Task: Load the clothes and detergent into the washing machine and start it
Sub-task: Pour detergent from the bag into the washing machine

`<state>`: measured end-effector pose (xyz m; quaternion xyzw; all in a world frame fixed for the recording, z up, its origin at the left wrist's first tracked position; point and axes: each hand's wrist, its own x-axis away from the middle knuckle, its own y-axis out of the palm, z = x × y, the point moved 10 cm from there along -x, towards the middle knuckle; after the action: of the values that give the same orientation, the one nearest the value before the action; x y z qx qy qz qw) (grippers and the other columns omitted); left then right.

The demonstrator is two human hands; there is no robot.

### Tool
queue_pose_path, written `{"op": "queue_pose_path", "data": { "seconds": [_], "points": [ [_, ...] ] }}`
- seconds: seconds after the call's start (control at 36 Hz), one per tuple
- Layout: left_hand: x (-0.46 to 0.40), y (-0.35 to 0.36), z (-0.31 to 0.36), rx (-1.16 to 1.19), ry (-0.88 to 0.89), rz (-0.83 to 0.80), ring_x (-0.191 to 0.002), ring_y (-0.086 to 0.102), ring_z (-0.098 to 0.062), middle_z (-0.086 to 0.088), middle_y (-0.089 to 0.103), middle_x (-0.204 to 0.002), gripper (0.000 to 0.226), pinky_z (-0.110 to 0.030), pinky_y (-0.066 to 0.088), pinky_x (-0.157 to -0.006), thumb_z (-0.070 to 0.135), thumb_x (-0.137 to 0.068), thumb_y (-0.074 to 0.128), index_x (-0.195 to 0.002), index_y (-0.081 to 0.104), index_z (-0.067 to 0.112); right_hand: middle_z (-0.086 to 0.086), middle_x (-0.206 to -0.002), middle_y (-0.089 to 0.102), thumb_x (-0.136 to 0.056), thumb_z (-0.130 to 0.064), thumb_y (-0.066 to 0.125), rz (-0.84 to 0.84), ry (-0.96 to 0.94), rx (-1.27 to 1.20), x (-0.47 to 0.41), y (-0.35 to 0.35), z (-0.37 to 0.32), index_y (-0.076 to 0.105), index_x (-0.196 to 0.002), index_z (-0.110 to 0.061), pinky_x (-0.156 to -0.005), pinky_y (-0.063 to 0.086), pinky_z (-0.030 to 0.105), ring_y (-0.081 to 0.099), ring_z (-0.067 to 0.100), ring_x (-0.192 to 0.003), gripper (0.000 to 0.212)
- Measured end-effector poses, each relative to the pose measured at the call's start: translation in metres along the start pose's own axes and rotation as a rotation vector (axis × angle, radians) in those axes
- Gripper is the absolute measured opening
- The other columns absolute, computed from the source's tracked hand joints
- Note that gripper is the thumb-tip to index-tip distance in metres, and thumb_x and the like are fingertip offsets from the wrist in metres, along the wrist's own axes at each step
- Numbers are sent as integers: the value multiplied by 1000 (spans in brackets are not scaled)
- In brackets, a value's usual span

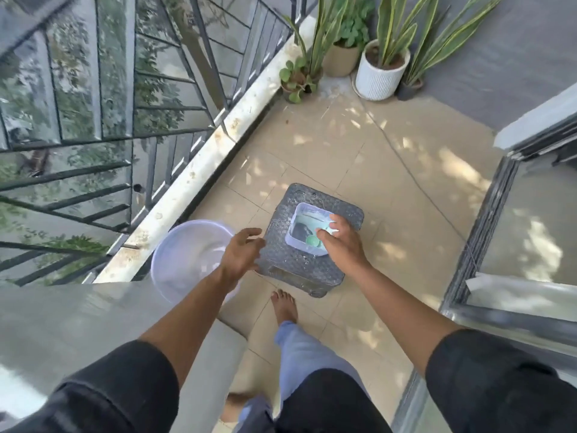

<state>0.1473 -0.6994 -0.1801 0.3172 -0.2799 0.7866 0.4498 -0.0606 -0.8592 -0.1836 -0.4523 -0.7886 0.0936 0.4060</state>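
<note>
Gripping a translucent detergent tub (pixel 307 230) on a grey woven stool (pixel 281 260), right hand (pixel 342 240) fingers clamped, left hand (pixel 242 253) fingers apart

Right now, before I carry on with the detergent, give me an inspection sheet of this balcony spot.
Surface: beige tiled floor, dappled with sun.
Job's things: small clear tub on a grey woven stool, a green scoop inside; no washing machine or clothes seen.
Clutter: clear basin beside the stool.
Grippers: right hand grips the tub's near corner; left hand open, holding nothing.
Cables: nothing seen.
Surroundings: metal railing, potted plants, sliding door frame.
</note>
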Motion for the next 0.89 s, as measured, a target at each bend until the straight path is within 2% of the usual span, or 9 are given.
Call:
{"op": "queue_pose_path", "data": {
  "seconds": [0.08, 0.14, 0.22, 0.36, 0.47, 0.67, 0.75, 0.81, 0.89],
  "points": [
    [41, -30, 5, 9, 82, 45, -107, 67, -28, -3, 71, -112, 29, -41, 58, -91, 19, -106, 65, -135, 64, 18, -5, -130, 63, -91, -48, 67, -102, -74, -107, 28, 27, -35, 55, -137, -32, -97, 50, 35, 62, 13, -117, 50],
    [69, -54, 5, 27, 122, 86, -115, 68, -31, -7, 73, -119, 28, -51, 59, -102, 19, -106, 65, -133, 68, 19, -7, -127, 66, -84, -57, 64, -180, -133, -153, 49, 50, -62, 53, -138, -34, -91, 47, 26, 62, 3, -113, 60],
    [112, -92, -3, 92, 159, 167, -118, 68, -33, -12, 74, -124, 28, -55, 59, -103, 18, -106, 64, -133, 69, 18, -9, -120, 67, -76, -68, 59, -259, -235, -145, 82, 83, -101, 53, -140, -32, -98, 50, 33, 65, 9, -112, 74],
    [178, -151, -22, 219, 205, 305, -103, 71, -22, -10, 76, -122, 23, -40, 60, -90, 17, -105, 65, -127, 71, 20, -1, -118, 71, -69, -70, 58, -382, -368, -128, 143, 140, -155, 59, -139, -26, -96, 56, 39, 70, 17, -108, 83],
    [236, -202, -52, 345, 242, 419, -100, 70, -22, -11, 77, -122, 19, -36, 58, -85, 16, -105, 65, -122, 72, 20, 6, -119, 71, -82, -53, 66, -517, -445, -151, 205, 189, -190, 65, -131, -25, -96, 57, 47, 71, 24, -107, 57],
    [325, -274, -138, 539, 262, 633, -101, 70, -27, -13, 79, -118, 23, -42, 55, -91, 11, -108, 57, -126, 70, 13, 3, -99, 74, -101, -18, 65, -735, -506, -158, 312, 268, -219, 67, -110, -26, -73, 51, 28, 68, 15, -83, 12],
    [354, -298, -184, 622, 250, 712, -104, 74, -31, -11, 81, -115, 22, -47, 57, -97, 12, -109, 57, -125, 71, 14, 10, -106, 76, -96, -29, 68, -817, -495, -108, 352, 302, -222, 68, -105, -29, -69, 51, 25, 69, 11, -81, 9],
    [370, -311, -214, 659, 230, 760, -109, 76, -34, -9, 81, -114, 23, -52, 58, -101, 13, -109, 56, -126, 72, 14, 6, -104, 76, -83, -43, 66, -870, -478, -67, 377, 324, -223, 69, -104, -29, -68, 51, 27, 69, 12, -79, 26],
    [387, -328, -255, 723, 195, 824, -112, 74, -37, -10, 81, -114, 25, -55, 58, -104, 12, -111, 51, -127, 71, 12, 11, -106, 77, -88, -41, 68, -921, -429, -41, 403, 356, -218, 70, -106, -24, -70, 53, 33, 70, 19, -83, 25]
  ]
}}
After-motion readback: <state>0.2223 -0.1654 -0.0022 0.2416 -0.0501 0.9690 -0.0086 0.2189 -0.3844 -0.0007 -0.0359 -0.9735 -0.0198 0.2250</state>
